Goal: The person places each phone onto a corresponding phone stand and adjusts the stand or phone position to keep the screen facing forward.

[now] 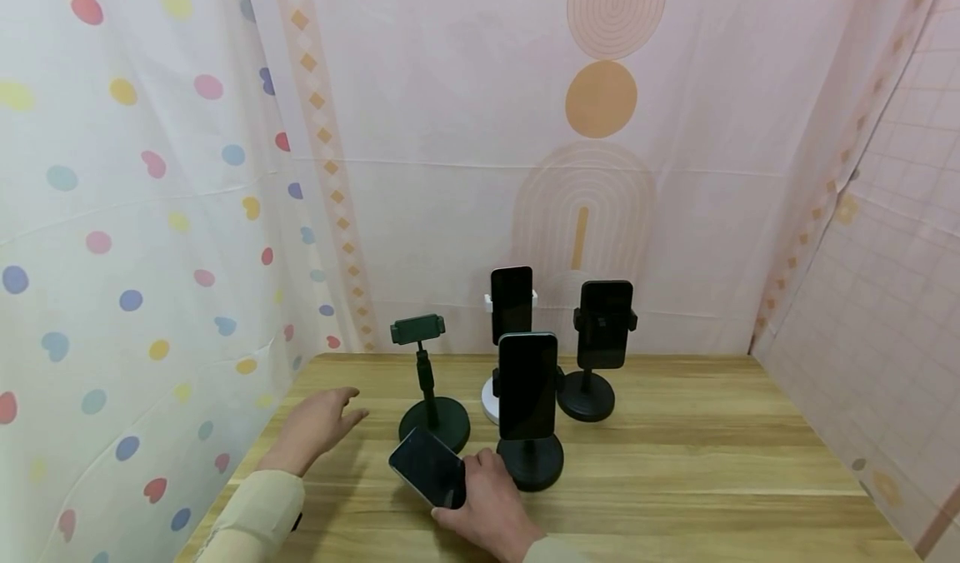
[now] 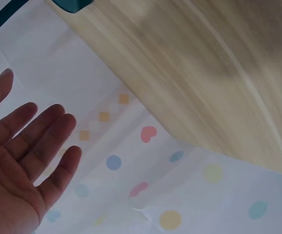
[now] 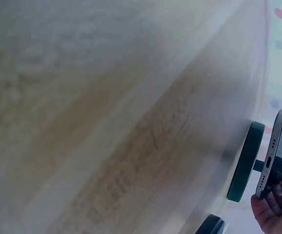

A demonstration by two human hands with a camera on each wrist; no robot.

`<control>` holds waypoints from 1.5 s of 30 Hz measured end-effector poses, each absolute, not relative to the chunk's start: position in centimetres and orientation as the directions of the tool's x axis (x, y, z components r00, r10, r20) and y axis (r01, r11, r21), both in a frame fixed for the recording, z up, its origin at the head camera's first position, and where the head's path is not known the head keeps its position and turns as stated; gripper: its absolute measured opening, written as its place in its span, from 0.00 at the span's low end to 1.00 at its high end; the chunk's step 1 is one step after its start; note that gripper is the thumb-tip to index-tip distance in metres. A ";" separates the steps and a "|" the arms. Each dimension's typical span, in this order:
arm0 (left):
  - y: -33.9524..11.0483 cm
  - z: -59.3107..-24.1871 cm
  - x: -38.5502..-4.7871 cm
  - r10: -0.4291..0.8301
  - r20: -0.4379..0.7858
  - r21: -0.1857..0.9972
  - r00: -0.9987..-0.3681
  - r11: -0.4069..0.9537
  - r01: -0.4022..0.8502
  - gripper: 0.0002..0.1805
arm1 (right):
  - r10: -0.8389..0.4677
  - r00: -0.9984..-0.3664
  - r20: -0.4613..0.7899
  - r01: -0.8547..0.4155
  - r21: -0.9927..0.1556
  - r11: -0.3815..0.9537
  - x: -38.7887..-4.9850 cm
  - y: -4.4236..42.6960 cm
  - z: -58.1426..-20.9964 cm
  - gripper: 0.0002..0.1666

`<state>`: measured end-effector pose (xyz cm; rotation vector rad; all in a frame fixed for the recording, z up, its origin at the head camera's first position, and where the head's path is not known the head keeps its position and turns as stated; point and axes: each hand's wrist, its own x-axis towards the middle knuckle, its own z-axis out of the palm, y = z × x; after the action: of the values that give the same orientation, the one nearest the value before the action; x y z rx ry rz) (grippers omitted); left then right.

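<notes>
My right hand (image 1: pixel 491 505) grips a dark-screened smartphone (image 1: pixel 429 466) by its near right end, thumb on one edge and fingers on the other. The phone is tilted above the table, in front of the round base of a dark green phone stand (image 1: pixel 426 380). That stand's clamp (image 1: pixel 417 329) holds nothing. In the right wrist view, the phone's pale edge (image 3: pixel 271 151) with its charging port shows beside the stand's green base (image 3: pixel 247 163). My left hand (image 1: pixel 317 425) hovers left of the green stand, touching nothing; its fingers (image 2: pixel 48 131) are spread and relaxed in the left wrist view.
A black stand (image 1: pixel 530 463) bearing a phone (image 1: pixel 528 386) stands close to my right hand. Behind it are a white stand with a phone (image 1: pixel 512 303) and another black stand (image 1: pixel 587 396) with a phone (image 1: pixel 604 323). Patterned cloth (image 1: pixel 450 63) surrounds the wooden table (image 1: pixel 697 480).
</notes>
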<state>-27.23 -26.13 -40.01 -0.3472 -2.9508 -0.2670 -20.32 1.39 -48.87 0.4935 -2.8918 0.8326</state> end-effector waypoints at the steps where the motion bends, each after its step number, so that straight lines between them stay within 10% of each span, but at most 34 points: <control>1: -26.1 -39.9 -27.2 0.223 0.199 0.156 -0.954 0.954 0.256 0.24 | -0.270 -0.945 0.185 -0.328 -0.509 0.796 -20.3 1.3 -48.8 0.43; 19: -24.5 -38.1 -28.1 0.256 0.430 0.179 -0.866 0.915 0.360 0.25 | -0.147 -0.953 0.264 -0.276 -0.564 0.778 -20.3 0.5 -47.7 0.44; 33: -22.1 -36.4 -29.4 0.338 0.742 0.043 -0.578 0.837 0.545 0.34 | -0.025 -0.944 0.328 -0.255 -0.680 0.687 -20.6 -0.1 -47.0 0.44; 45: -21.2 -36.0 -30.1 0.350 0.790 0.014 -0.503 0.810 0.587 0.26 | 0.084 -0.918 0.386 -0.268 -0.765 0.586 -20.9 -1.7 -44.8 0.45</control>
<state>-30.14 -21.16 -36.00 -0.6877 -2.1468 -0.3562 -20.90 -1.65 -44.83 0.1483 -2.4358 1.2663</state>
